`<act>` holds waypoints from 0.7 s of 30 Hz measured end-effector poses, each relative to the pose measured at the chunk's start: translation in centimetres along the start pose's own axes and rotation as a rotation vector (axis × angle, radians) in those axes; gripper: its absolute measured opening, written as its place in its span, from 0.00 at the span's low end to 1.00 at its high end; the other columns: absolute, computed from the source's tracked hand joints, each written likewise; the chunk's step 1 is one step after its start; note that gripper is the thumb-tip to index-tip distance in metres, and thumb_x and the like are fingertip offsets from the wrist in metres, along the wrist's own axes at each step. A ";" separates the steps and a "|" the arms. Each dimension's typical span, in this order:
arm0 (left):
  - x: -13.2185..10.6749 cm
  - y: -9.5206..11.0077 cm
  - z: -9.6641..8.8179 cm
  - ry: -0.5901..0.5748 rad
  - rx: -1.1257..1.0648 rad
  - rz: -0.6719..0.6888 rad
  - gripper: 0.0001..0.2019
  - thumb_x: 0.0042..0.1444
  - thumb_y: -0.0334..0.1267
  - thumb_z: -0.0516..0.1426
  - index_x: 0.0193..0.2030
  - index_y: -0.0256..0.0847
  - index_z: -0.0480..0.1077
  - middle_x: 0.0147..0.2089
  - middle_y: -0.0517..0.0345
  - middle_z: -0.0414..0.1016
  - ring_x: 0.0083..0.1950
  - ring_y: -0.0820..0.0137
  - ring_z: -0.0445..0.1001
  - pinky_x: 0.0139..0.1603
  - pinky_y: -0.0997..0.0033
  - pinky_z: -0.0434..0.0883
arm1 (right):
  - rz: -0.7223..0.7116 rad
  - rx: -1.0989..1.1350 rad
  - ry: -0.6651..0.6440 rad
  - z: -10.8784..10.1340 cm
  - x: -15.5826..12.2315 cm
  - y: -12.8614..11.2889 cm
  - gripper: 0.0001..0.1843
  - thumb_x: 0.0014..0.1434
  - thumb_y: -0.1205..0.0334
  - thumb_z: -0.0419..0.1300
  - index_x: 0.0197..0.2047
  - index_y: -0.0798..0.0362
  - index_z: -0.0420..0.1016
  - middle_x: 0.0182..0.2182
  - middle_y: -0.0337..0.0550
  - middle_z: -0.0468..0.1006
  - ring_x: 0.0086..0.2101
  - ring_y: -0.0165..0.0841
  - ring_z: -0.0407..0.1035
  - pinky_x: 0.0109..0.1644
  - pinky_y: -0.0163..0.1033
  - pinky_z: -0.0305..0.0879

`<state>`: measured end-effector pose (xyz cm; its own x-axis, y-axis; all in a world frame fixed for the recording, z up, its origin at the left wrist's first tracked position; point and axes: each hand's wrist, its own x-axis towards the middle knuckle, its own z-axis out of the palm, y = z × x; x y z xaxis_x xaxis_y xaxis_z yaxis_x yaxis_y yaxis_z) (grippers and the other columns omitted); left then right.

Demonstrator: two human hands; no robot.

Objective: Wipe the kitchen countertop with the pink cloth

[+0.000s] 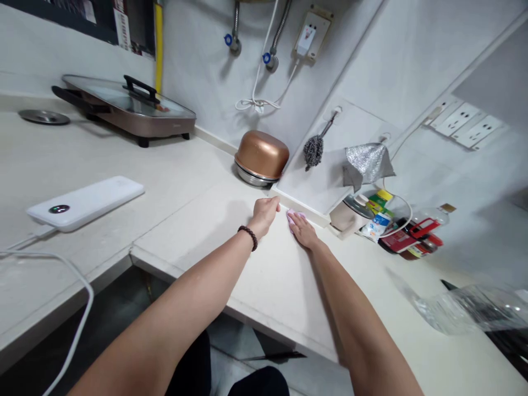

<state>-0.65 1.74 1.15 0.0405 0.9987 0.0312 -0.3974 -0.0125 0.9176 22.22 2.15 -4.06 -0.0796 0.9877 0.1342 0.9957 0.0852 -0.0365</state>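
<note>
My right hand (304, 230) presses a small pink cloth (296, 213) onto the white countertop (231, 231), against the foot of a white boxed-in wall section (303, 207). Its fingers lie over the cloth. Beside it, my left hand (265, 214) is closed in a fist near the corner of that section; its fingers curl away from me, so what they hold, if anything, is hidden. A dark beaded bracelet (248, 236) circles the left wrist. Just behind the left hand, an upturned copper-coloured pot (263, 151) rests on a steel bowl (252, 177).
A lidded electric pan (140, 118) stands at the back left, with a white power bank (86, 202) and its cable nearer. A steel scrubber (313, 151) and silver cloth (368, 162) hang from hooks. A lidded pot (350, 214), bottles (406, 236) and a clear plastic bottle (462, 308) are right.
</note>
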 end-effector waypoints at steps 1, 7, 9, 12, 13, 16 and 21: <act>0.1 0.1 -0.1 0.004 -0.010 0.002 0.14 0.49 0.38 0.57 0.16 0.41 0.62 0.12 0.67 0.51 0.16 0.78 0.48 0.20 0.73 0.44 | 0.002 0.007 0.008 0.0 0.0 -0.5 0.31 0.72 0.46 0.36 0.74 0.43 0.53 0.71 0.43 0.56 0.70 0.44 0.46 0.71 0.62 0.45; 0.5 0.4 -0.6 0.040 -0.067 0.003 0.14 0.49 0.38 0.57 0.16 0.41 0.61 0.12 0.68 0.50 0.15 0.79 0.48 0.19 0.74 0.44 | -0.199 0.021 -0.031 -0.7 -4.6 -6.1 0.30 0.73 0.49 0.37 0.74 0.42 0.52 0.72 0.41 0.53 0.71 0.44 0.42 0.70 0.59 0.48; 0.6 0.3 -0.7 0.054 -0.063 -0.001 0.13 0.48 0.38 0.57 0.16 0.41 0.61 0.12 0.68 0.49 0.15 0.79 0.47 0.19 0.74 0.43 | -0.274 0.028 -0.070 -1.4 -7.5 -8.8 0.30 0.73 0.50 0.38 0.74 0.42 0.51 0.73 0.40 0.51 0.72 0.43 0.40 0.70 0.59 0.47; 0.5 0.0 -0.9 0.069 -0.042 -0.004 0.13 0.48 0.39 0.58 0.17 0.41 0.62 0.12 0.69 0.49 0.15 0.79 0.46 0.19 0.74 0.42 | -0.402 0.057 -0.140 -3.0 -12.4 -11.9 0.30 0.73 0.49 0.40 0.75 0.40 0.47 0.74 0.37 0.47 0.72 0.42 0.37 0.72 0.57 0.43; 0.4 -0.1 -1.0 0.070 -0.031 -0.005 0.13 0.48 0.39 0.58 0.17 0.41 0.62 0.12 0.69 0.49 0.15 0.79 0.46 0.19 0.74 0.42 | -0.444 0.068 -0.170 -3.5 -14.2 -12.3 0.30 0.73 0.49 0.41 0.75 0.39 0.46 0.74 0.36 0.46 0.72 0.41 0.36 0.72 0.56 0.42; 0.2 -0.1 -1.3 0.070 0.014 -0.010 0.13 0.48 0.39 0.57 0.16 0.41 0.62 0.12 0.68 0.49 0.15 0.78 0.46 0.19 0.74 0.41 | -0.500 0.090 -0.241 -5.0 -19.5 -11.3 0.30 0.73 0.49 0.43 0.75 0.38 0.45 0.74 0.34 0.43 0.72 0.40 0.35 0.74 0.53 0.39; -0.2 -0.3 -0.9 0.042 0.107 -0.011 0.12 0.48 0.39 0.55 0.17 0.42 0.62 0.12 0.69 0.47 0.15 0.77 0.47 0.20 0.73 0.42 | -0.295 0.079 -0.238 -6.0 -27.3 -4.4 0.31 0.73 0.50 0.44 0.75 0.35 0.43 0.74 0.33 0.44 0.72 0.39 0.36 0.74 0.54 0.40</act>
<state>-1.40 1.56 0.53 0.0048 1.0000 0.0061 -0.2972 -0.0044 0.9548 20.29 -25.95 -1.65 -0.3805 0.9211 -0.0825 0.9222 0.3713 -0.1085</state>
